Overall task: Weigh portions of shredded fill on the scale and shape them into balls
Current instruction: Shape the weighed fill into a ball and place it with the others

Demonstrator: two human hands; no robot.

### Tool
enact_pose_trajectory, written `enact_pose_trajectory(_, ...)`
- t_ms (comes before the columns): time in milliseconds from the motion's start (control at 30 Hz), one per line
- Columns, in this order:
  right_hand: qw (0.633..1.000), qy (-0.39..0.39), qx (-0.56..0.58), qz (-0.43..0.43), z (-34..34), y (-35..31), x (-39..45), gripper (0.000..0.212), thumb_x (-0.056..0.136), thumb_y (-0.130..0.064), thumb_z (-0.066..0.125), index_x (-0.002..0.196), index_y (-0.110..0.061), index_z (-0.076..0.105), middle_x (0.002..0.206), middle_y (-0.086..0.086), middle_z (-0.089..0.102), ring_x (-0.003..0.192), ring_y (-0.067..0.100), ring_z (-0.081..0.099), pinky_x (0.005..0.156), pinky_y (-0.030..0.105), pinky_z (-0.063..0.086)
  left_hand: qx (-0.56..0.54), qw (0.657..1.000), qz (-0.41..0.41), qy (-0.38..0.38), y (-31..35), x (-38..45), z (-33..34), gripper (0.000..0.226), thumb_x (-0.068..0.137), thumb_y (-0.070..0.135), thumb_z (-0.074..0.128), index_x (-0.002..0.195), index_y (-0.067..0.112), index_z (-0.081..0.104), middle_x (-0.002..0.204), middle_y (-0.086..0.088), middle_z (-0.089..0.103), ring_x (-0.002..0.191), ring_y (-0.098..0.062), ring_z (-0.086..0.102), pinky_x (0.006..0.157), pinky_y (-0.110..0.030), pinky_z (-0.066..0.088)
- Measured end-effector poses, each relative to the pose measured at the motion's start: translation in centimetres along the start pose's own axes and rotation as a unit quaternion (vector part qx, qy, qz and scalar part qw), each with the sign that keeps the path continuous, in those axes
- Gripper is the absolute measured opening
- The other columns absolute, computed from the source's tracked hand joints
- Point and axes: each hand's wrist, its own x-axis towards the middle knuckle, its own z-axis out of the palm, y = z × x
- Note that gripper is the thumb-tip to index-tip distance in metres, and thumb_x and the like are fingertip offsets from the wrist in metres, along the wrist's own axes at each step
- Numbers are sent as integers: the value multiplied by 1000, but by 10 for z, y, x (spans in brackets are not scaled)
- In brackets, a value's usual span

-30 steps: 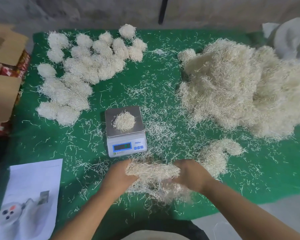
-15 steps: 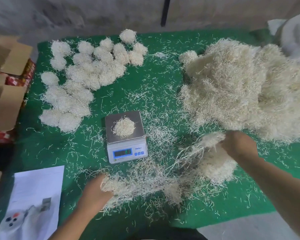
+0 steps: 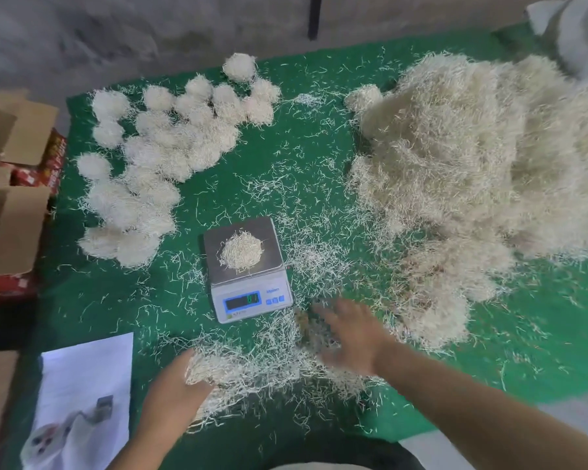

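- The shredded fill [image 3: 472, 171] sits heaped at the right of the green tabletop [image 3: 302, 157], with a loose drift of it just in front of me and one small portion [image 3: 241, 250] lying on the scale [image 3: 248, 269].
- I judge it very light, springy and quick to shed strands, so I'd scoop from under a clump and cup it.
- My left hand [image 3: 175, 388] has its grip curled round a tuft of the near drift.
- My right hand [image 3: 350, 337], blurred, hovers over the drift, fingers spread, holding nothing.
- Finished balls [image 3: 157, 157] cluster at far left.
- Open cardboard boxes [image 3: 11, 184] stand at the left edge; contents hidden.
- A printed sheet [image 3: 82, 395] lies near left.
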Motion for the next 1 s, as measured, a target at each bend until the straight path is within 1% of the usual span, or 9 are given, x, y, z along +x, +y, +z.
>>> enact_pose_trajectory(67, 996, -62, -3, -64, 39, -39, -5, 104, 78, -69, 63, 164, -47, 8, 174, 3, 11, 158, 28, 12, 122, 69, 2, 10, 1000, 3, 22, -3, -4, -7, 75, 90, 20, 75, 157, 26, 43, 152, -7, 55, 75, -14, 66, 59, -25, 43)
enact_pose_trajectory(167, 993, -71, -68, -62, 74, -56, -7, 80, 87, -17, 75, 156, -22, 35, 163, 16, 37, 145, 35, 44, 120, 58, 38, 25, 998, -5, 51, -18, -8, -24, 72, 90, 25, 77, 155, 27, 45, 142, -1, 60, 73, 1, 56, 60, -19, 39)
enact_pose_trajectory(233, 996, -38, -76, -6, 80, -35, -7, 68, 89, 6, 64, 149, -19, 44, 149, 13, 54, 126, 26, 60, 108, 45, 54, 34, 998, -14, 48, -31, -9, -37, 73, 90, 26, 77, 155, 27, 44, 155, -5, 51, 110, -18, 65, 91, -37, 52)
enact_pose_trajectory(333, 994, -29, -59, 90, 57, 21, -7, 64, 95, 9, 54, 151, -21, 46, 147, 5, 58, 119, 25, 67, 94, 39, 63, 44, 997, -52, 37, -48, -8, -49, 75, 88, 22, 78, 155, 25, 45, 162, -7, 44, 143, -34, 46, 116, -50, 36)
enact_pose_trajectory(433, 979, 14, -30, 201, 12, 82, -8, 29, 110, -15, 46, 135, -17, 59, 124, 11, 69, 103, 28, 71, 88, 39, 61, 36, 996, -74, 35, -58, -10, -51, 75, 86, 19, 80, 154, 20, 48, 158, -12, 49, 138, -37, 51, 114, -50, 38)
enact_pose_trajectory(567, 936, 138, -82, 314, -39, 135, -6, 35, 103, -2, 49, 136, -12, 49, 116, 16, 66, 81, 25, 68, 70, 43, 66, 0, 995, -92, 44, -62, -17, -48, 71, 83, 14, 81, 149, 18, 54, 151, -21, 52, 125, -32, 55, 101, -42, 41)
enact_pose_trajectory(767, 932, 44, -167, 319, -56, 68, 19, 98, 87, -11, 60, 166, -23, 4, 172, 19, 16, 151, 45, 34, 115, 62, 43, -38, 998, -51, 20, -56, -21, -45, 79, 85, 19, 81, 156, 25, 45, 154, -19, 49, 78, -14, 62, 68, -33, 55)
enact_pose_trajectory(900, 998, -12, 47, 51, -14, -47, 21, 73, 90, -15, 55, 157, -35, 33, 153, 7, 49, 128, 25, 62, 102, 49, 58, -87, 996, -14, 3, -26, -27, -44, 74, 91, 21, 77, 157, 29, 44, 157, -5, 50, 121, -24, 62, 94, -37, 46)
enact_pose_trajectory(1000, 913, -94, 387, 84, 1, -127, 12, 53, 105, -53, 48, 156, -41, 40, 142, 2, 62, 86, 3, 67, 86, 38, 64, -131, 991, 1, 6, -3, -29, -43, 67, 95, 17, 70, 155, 32, 45, 111, 18, 74, 77, 14, 60, 63, -8, 39)
